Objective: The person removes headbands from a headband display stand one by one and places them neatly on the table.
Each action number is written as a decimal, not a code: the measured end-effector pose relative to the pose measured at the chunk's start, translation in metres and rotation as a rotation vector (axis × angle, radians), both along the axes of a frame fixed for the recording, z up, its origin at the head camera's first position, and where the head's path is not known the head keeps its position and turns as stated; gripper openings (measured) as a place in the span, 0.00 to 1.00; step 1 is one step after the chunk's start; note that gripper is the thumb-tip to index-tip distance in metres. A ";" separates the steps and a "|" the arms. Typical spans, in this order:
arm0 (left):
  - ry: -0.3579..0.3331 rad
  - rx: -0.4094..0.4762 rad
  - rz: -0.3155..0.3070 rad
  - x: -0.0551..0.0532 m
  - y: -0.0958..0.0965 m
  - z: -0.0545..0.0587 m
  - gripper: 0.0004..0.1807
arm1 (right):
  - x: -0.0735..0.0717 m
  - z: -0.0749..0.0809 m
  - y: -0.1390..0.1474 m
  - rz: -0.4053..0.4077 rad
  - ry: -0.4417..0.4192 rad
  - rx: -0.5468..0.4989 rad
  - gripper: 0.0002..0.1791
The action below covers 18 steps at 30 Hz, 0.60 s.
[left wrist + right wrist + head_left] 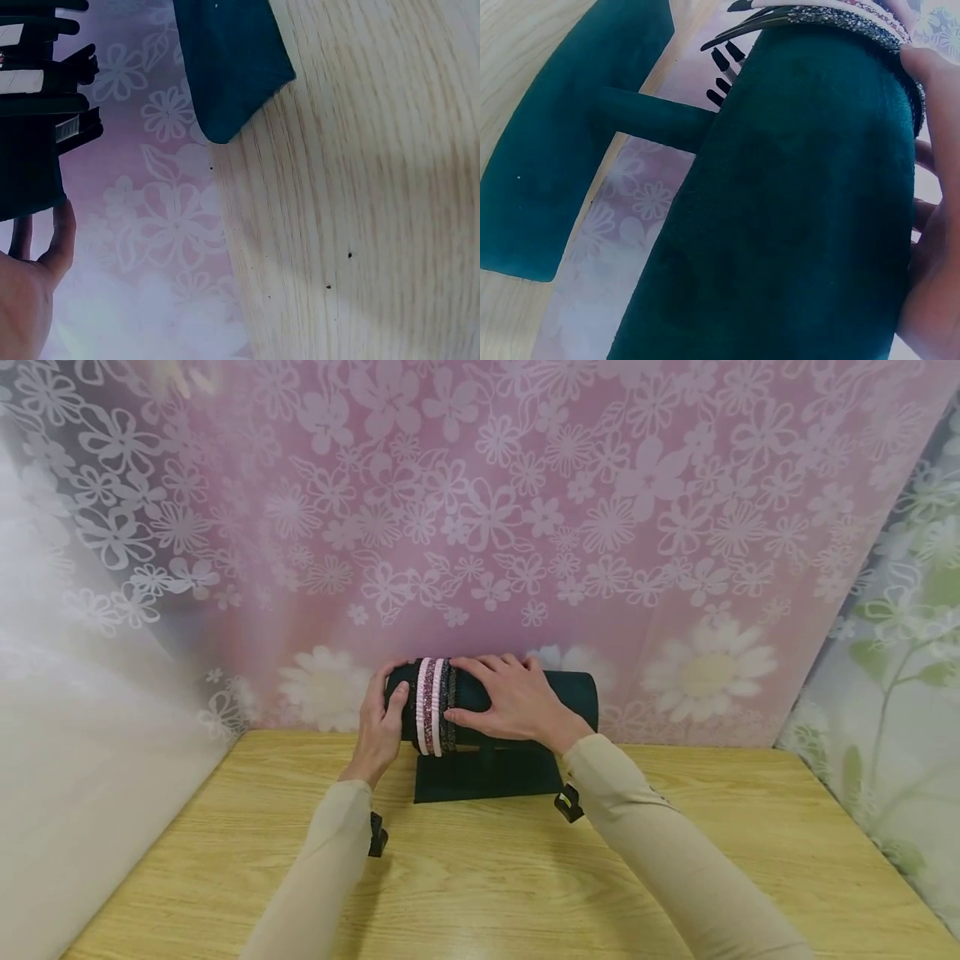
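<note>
A dark green headband display stand [573,693], a padded roll on a post and flat base [487,778], stands on the table. Several headbands circle the roll's left part: two pale pink ones [422,708] with a glittery mauve one [430,727] between, and dark glittery ones [450,731] beside them. My left hand [381,722] grips the roll's left end, thumb in front. My right hand [517,697] lies over the roll, its thumb and index finger holding the rightmost dark glittery headband [840,21]. Open headband ends [79,127] jut out past the roll in the left wrist view.
The wooden table [480,877] extends in front of the stand. A pink flowered curtain [450,527] hangs close behind it, with pale sheeting [75,735] at the left and a flowered panel [900,693] at the right.
</note>
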State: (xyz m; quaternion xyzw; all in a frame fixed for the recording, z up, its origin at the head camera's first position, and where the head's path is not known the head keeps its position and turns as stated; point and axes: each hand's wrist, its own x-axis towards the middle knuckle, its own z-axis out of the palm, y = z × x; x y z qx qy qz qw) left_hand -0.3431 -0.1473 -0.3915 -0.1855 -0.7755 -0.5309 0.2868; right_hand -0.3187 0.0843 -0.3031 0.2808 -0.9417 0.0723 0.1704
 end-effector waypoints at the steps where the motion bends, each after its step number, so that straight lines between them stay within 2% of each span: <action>1: 0.001 0.000 0.003 -0.001 0.000 0.000 0.25 | 0.000 0.000 0.000 -0.003 -0.005 0.004 0.45; 9: -0.010 -0.005 -0.009 -0.004 -0.001 -0.001 0.24 | 0.002 0.001 0.000 -0.018 -0.031 0.028 0.45; 18: -0.081 0.007 -0.037 0.000 -0.004 0.002 0.23 | 0.004 0.004 0.000 -0.026 -0.065 0.028 0.45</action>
